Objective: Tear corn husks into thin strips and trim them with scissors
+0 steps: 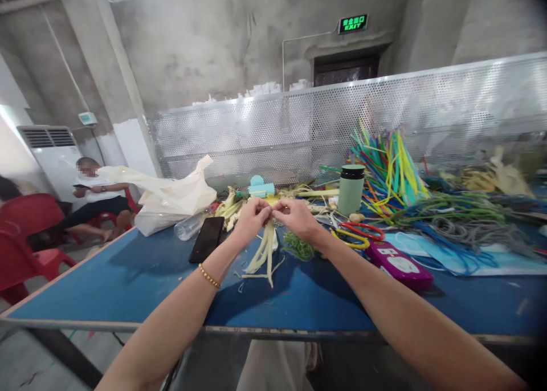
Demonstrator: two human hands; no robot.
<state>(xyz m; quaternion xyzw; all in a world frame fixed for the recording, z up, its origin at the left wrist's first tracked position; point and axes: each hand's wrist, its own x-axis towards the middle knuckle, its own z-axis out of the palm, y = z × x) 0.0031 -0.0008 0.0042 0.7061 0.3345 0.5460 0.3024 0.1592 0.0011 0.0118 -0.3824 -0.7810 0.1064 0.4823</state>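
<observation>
A bundle of pale yellow-green strips (265,251), like dried plant husk, hangs from between my two hands, its loose ends fanning out just above the blue table. My left hand (252,220), with a gold bead bracelet at the wrist, pinches the top of the bundle. Facing it, my right hand (297,220) pinches the same top end, the fingertips of both hands meeting. What exactly lies between the fingertips is hidden. Just below my right hand sits a small heap of green strands (299,246). More pale stalks (231,208) lie behind my left hand.
A black phone (207,240), a clear bottle (192,225) and a white plastic bag (177,200) are on the left. On the right stand a green canister (351,190), scissors with red and yellow handles (354,238), a purple box (401,265) and colourful strips (391,171). Someone sits beyond the table.
</observation>
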